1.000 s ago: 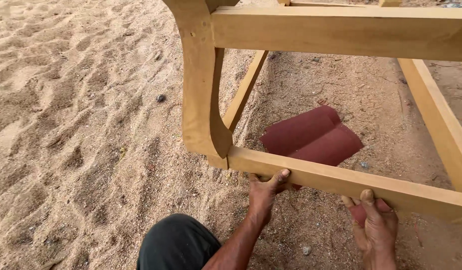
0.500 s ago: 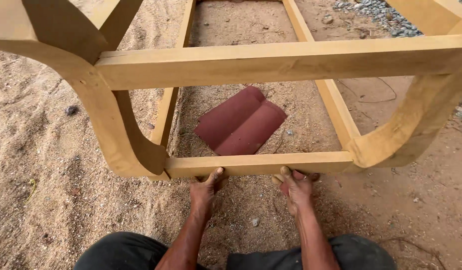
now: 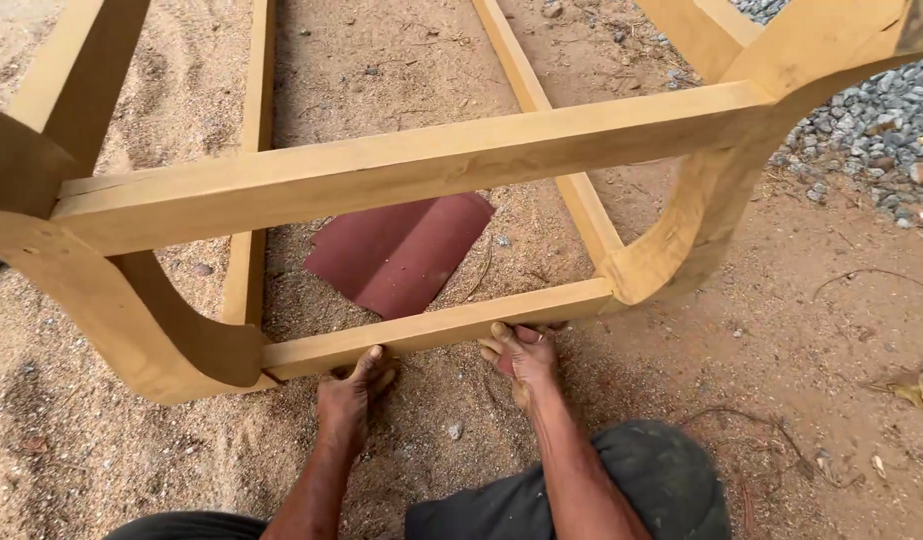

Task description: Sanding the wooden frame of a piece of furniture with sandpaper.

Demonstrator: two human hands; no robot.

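While the wooden frame [image 3: 401, 165] is lying on the sandy ground [image 3: 71, 440], its low near rail [image 3: 436, 325] is sitting just in front of the person. Left hand [image 3: 349, 392] is pressing fingers together against the rail's underside; to the right, right hand [image 3: 518, 352] is pinching a small reddish sandpaper piece [image 3: 509, 360] against it, and a larger reddish sheet [image 3: 401, 252] is lying beyond.

Bare forearms without sleeves end in bare hands [image 3: 356, 400], above what look like dark grey trousers [image 3: 621, 490].

outdoor carpentry yard: sand [image 3: 71, 440], gravel [image 3: 881, 120], wooden frame [image 3: 401, 170]
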